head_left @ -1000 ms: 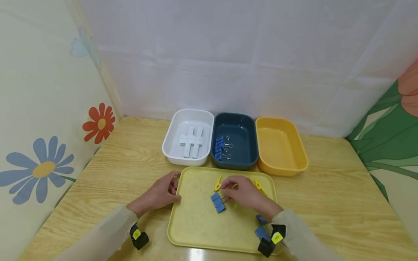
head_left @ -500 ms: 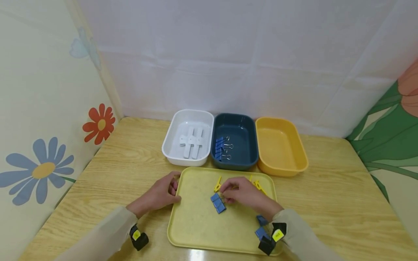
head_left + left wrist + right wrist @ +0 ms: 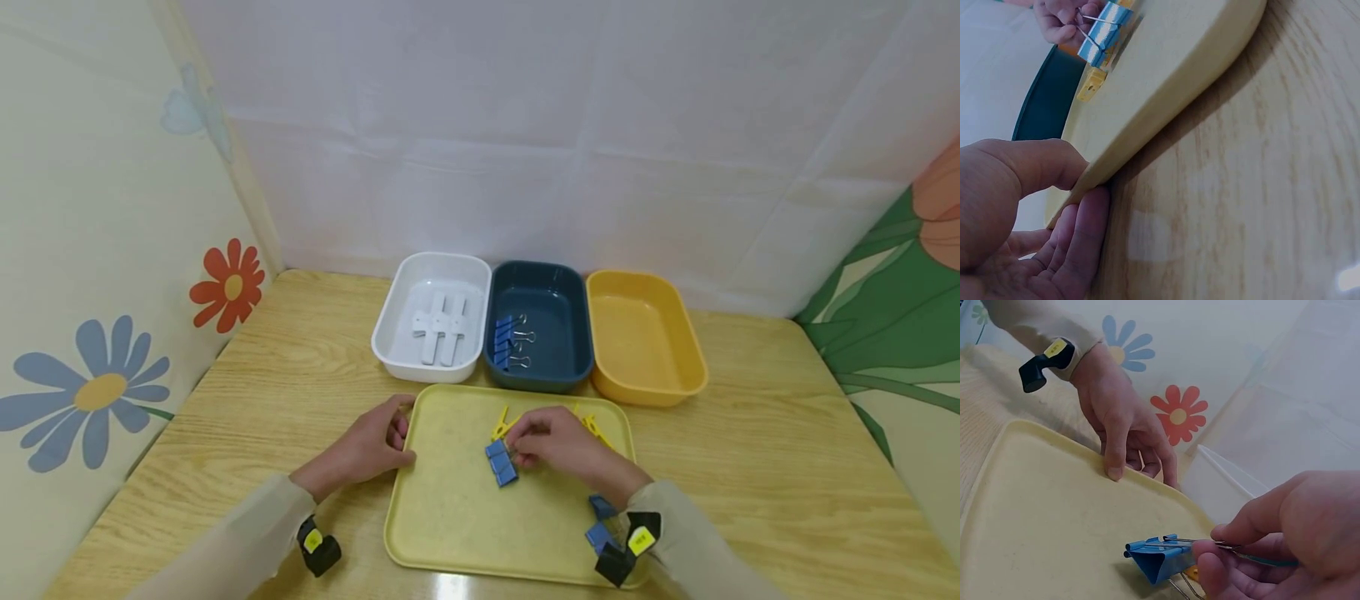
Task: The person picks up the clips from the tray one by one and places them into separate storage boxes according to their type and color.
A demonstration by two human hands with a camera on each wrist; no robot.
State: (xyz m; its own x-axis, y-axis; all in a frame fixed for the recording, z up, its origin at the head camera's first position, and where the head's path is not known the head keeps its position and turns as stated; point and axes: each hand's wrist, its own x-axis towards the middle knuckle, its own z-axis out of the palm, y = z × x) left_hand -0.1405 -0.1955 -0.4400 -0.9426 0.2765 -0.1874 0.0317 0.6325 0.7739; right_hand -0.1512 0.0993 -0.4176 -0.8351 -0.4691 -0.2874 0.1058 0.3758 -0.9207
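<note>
My left hand (image 3: 363, 442) grips the left rim of the pale yellow tray (image 3: 457, 521); in the left wrist view, the thumb lies on top of the rim and the fingers curl under it. Over the tray's middle, my right hand (image 3: 558, 442) pinches the wire handles of a blue binder clip (image 3: 502, 463) between thumb and fingers. The right wrist view shows the clip's triangular blue body (image 3: 1157, 559) tilted close over the tray. A yellow clip (image 3: 498, 423) lies just beyond it, partly hidden by the fingers. Another yellow clip (image 3: 596, 427) shows behind the right hand.
More blue binder clips (image 3: 601, 536) lie at the tray's lower right, partly under the right wrist. Behind the tray stand a white bin (image 3: 386, 342) with white clips, a dark blue bin (image 3: 573, 333) with several blue binder clips, and a yellow bin (image 3: 645, 333).
The right fingers have closed on the clip's handles, and the blue binder clip has shifted slightly up toward the yellow clip. The left hand stays on the tray's rim.
</note>
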